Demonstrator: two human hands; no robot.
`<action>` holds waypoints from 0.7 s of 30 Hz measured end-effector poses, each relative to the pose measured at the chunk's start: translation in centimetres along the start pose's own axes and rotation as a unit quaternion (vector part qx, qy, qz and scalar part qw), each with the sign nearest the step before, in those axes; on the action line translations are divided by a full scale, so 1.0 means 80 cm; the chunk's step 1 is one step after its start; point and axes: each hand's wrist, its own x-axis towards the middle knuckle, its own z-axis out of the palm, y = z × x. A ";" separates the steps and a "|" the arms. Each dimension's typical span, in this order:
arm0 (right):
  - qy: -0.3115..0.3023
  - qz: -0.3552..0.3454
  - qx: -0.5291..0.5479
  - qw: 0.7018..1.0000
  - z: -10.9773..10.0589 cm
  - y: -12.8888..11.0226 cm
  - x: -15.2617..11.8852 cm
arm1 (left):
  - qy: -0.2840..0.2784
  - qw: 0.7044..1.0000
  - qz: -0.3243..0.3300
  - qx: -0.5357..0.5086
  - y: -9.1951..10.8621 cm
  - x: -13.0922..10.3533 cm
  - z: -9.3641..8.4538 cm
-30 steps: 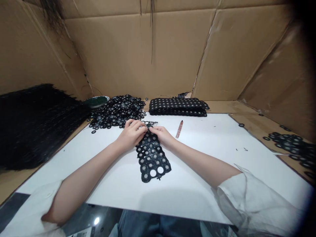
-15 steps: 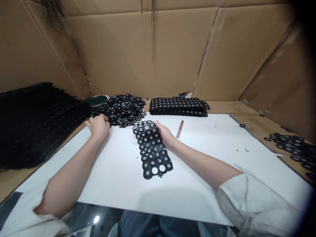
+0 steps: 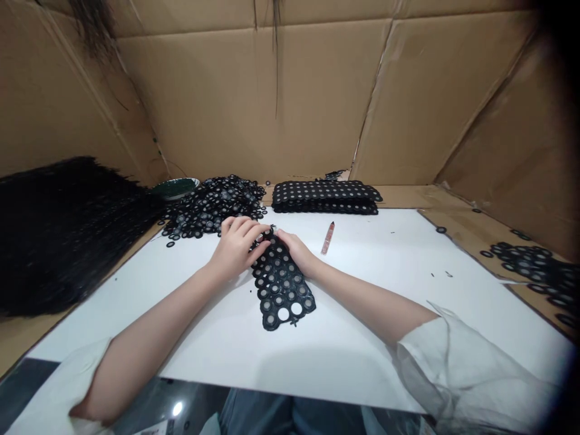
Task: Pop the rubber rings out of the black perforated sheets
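Observation:
A black perforated sheet (image 3: 278, 278) with rows of round ring-like cells lies on the white board, its near end towards me. Most cells have greyish centres; two at the near edge show white. My right hand (image 3: 296, 251) grips the sheet's far right edge, thumb on top. Over the far end, my left hand (image 3: 240, 244) has its thumb and fingertips closed on a small black ring (image 3: 268, 233), partly hidden by the fingers. Behind my left hand sits a heap of loose black rings (image 3: 212, 205) with pale centres.
Folded black sheets (image 3: 324, 196) are stacked at the back. A reddish pointed tool (image 3: 328, 238) lies right of my hand. Black bristly material (image 3: 67, 235) fills the left side, near a dish of green material (image 3: 176, 188). More rings (image 3: 530, 263) lie on cardboard at right.
My left hand has moved right from the ring heap to the sheet's far end. My right hand keeps its hold, and the sheet stays nearly in place.

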 end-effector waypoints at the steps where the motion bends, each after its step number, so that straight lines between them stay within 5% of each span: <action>1: -0.011 -0.023 -0.020 0.999 0.001 -0.002 0.000 | -0.005 1.000 0.002 -0.006 0.003 -0.001 0.001; 11: -0.071 -0.101 -0.142 0.982 0.004 -0.009 -0.006 | -0.009 0.999 -0.049 -0.024 0.003 -0.006 0.004; 18: -0.068 -0.062 -0.114 0.989 0.003 -0.004 -0.003 | 0.017 0.999 0.029 0.015 0.000 -0.005 0.004; 21: -0.050 -0.050 -0.098 0.993 0.006 -0.010 -0.002 | 0.028 0.998 -0.037 -0.031 0.004 -0.003 0.005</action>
